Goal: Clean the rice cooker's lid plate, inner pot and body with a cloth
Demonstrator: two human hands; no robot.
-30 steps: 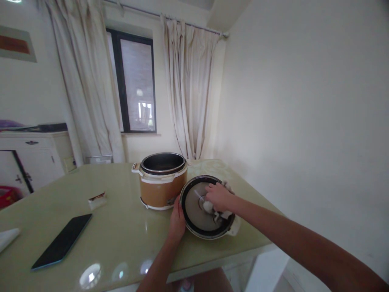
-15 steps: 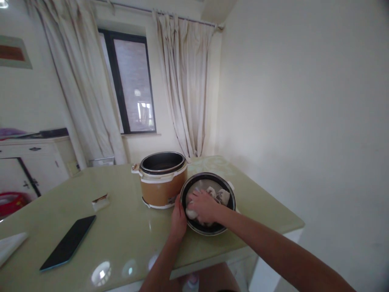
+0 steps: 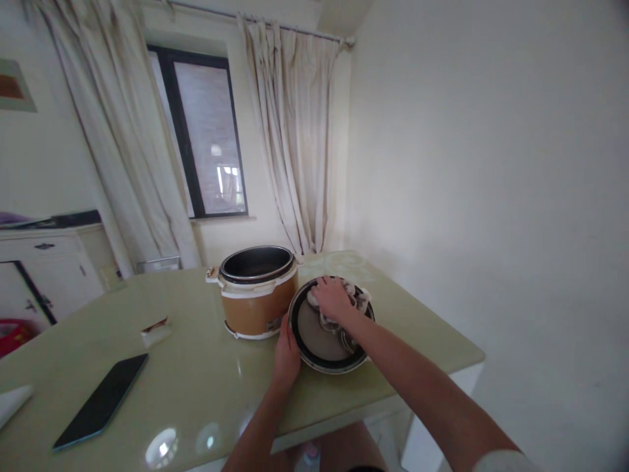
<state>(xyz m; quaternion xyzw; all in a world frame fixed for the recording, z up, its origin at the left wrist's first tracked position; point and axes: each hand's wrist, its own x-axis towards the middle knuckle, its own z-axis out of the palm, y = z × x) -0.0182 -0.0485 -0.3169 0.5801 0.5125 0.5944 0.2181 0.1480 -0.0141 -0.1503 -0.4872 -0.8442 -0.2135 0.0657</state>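
A round cooker lid [image 3: 322, 342] lies tilted near the table's front edge, its grey inner face up inside a dark ring. My left hand [image 3: 286, 357] grips the lid's left rim, fingers along the edge. Over the upper part of the lid, my right hand [image 3: 331, 298] presses a bunched whitish cloth with dark markings [image 3: 362, 300] against the inner face. The palm and part of the cloth are hidden beneath the fingers. Just left of the lid stands the orange-brown and white cooker body [image 3: 255, 305], with a dark inner pot [image 3: 258, 263] in its open top.
A dark tablet-like slab [image 3: 102, 401] lies on the glossy green table [image 3: 196, 373] at left. Beyond it is a small white packet [image 3: 156, 333]. A white object [image 3: 12, 403] sits at the left edge. The wall [image 3: 491, 196] rises along the table's right side.
My right hand has moved with the cloth from the lid's lower left to its upper part, uncovering the lower inner face. My left hand stays on the rim. The view has shifted slightly.
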